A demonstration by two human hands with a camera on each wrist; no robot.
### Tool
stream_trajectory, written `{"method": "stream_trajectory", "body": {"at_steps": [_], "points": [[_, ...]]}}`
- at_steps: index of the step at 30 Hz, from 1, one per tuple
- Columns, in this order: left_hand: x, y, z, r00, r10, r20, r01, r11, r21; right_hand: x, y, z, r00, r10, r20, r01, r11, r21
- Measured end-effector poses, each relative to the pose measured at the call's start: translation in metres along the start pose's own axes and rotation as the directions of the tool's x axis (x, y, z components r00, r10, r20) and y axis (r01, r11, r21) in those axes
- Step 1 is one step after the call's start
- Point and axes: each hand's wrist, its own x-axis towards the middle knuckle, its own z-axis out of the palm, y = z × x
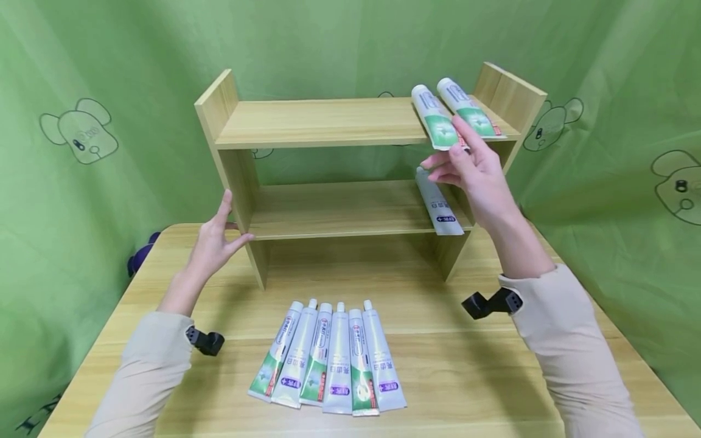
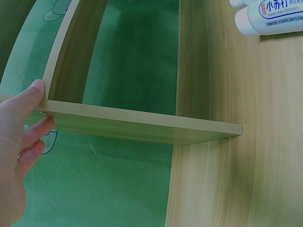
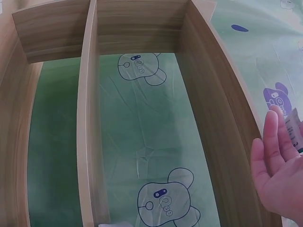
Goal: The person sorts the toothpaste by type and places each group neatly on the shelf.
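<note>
My left hand [image 1: 213,243] grips the left side panel of a two-tier wooden shelf [image 1: 328,210], thumb at the front edge and fingers along the outer side. At the right of the top tier, my right hand [image 1: 482,176] pinches the lower end of a white and green toothpaste tube [image 1: 432,115] between thumb and index finger. That tube lies slanted, its end past the front edge. Beside it is a second green toothpaste tube [image 1: 465,106]. A pale tube with a purple label [image 1: 438,204] lies on the middle tier, partly below my right fingers.
Several toothpaste tubes, green ones and purple-labelled ones alternating, lie fanned on the wooden table [image 1: 438,377] before the shelf; one green tube [image 1: 276,353] is leftmost. A green curtain [image 1: 328,48] with bear drawings hangs behind. A purple object [image 1: 142,252] shows past the table's left edge.
</note>
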Motion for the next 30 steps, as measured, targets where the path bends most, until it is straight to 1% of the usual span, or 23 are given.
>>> {"method": "stream_trajectory", "body": {"at_steps": [7,12,16,24,30], "points": [[0.003,0.000,-0.001,1.000,0.012,-0.004,-0.012,1.000,-0.011,0.005,-0.001,0.002,0.999,0.044,0.013,-0.043,0.997,-0.065],[0.004,0.001,-0.002,1.000,-0.015,0.000,0.015,1.000,-0.004,0.010,-0.003,0.003,0.997,0.065,0.031,-0.061,0.991,-0.118],[0.003,0.002,-0.002,1.000,-0.015,0.013,0.015,1.000,-0.012,0.012,-0.003,0.003,0.995,0.091,0.048,-0.083,0.986,-0.146],[0.001,0.001,-0.001,1.000,-0.014,-0.005,0.014,1.000,-0.014,0.017,-0.004,0.003,0.992,0.121,0.032,-0.115,0.982,-0.152],[0.000,0.001,0.000,1.000,-0.028,0.005,0.028,1.000,-0.001,0.018,-0.003,0.004,0.990,0.143,-0.011,-0.143,0.981,-0.134]]}}
